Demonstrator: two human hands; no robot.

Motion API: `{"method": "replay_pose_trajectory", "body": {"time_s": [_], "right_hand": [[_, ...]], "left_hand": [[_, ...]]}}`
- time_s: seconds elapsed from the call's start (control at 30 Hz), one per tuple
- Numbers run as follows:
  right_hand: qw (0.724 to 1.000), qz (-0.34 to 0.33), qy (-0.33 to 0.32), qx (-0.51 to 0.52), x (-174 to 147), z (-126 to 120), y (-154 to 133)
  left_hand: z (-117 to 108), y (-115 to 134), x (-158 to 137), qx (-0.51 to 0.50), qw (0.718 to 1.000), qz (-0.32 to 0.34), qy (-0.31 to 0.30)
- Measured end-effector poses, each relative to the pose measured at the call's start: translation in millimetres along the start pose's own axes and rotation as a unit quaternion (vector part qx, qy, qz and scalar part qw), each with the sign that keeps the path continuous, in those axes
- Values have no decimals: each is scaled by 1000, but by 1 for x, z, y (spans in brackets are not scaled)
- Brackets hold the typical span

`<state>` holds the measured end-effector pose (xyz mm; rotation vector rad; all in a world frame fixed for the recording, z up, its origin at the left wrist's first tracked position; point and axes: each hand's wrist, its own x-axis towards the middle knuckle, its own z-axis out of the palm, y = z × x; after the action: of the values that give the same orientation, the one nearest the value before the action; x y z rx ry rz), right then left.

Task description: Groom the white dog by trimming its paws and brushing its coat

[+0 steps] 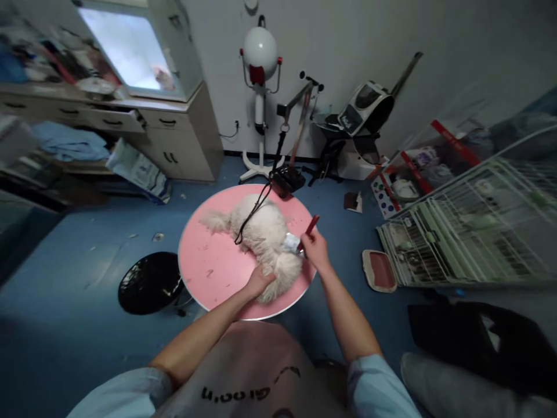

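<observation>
A fluffy white dog lies on a round pink grooming table, its tail end toward the far left. My right hand is closed around the red handle of a slicker brush. The brush's pale head is at the dog's coat, on its right side. With my left hand I hold the fur at the dog's near end, and my fingertips are partly sunk in it. A black loop leash hangs down from the table's arm and lies across the dog's body.
Left of the table stands a black round stool. Behind it are a metal grooming arm and a white stand dryer. Wire cages and a litter tray are on the right; cabinets stand back left.
</observation>
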<state>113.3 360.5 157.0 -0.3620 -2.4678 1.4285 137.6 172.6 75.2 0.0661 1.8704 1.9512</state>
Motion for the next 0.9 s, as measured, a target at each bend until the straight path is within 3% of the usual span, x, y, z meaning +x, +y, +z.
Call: {"method": "replay_pose_trajectory", "body": {"time_s": [0.1,0.2,0.23,0.37,0.4,0.5,0.63,0.67,0.77,0.8,0.9], "right_hand": [[1000,-23,14,10,0,17,-22],[992,-28,-102,71,-6,27,-35],[991,-13,-112,73,-7,28,-37],[992,34,104,62,-3,24,-40],[992,27,101,72,-4,24,-40],[996,24,-26,83,-11,29,-37],[994,38,86,47,-18,32,-30],[995,29,86,52,-19,31,-29],[998,27,2,56,-17,24,-25],[998,32,11,46,-16,21,-24],[990,38,132,33,-14,13,-21]], "left_hand": [[-17,12,-17,-18,1000,1,3],[-30,21,-29,-38,999,7,-5],[-34,23,-31,-37,999,2,-2],[-43,27,-36,-30,1000,-3,2],[-43,27,-36,-37,999,2,-9],[-42,27,-33,-45,998,7,-36],[-37,25,-29,-23,999,-7,-32],[-36,25,-29,-28,999,-13,-32],[-31,23,-28,-58,997,-27,-42],[-30,22,-28,-61,997,-28,-40],[-27,17,-27,-51,998,-24,-21]]}}
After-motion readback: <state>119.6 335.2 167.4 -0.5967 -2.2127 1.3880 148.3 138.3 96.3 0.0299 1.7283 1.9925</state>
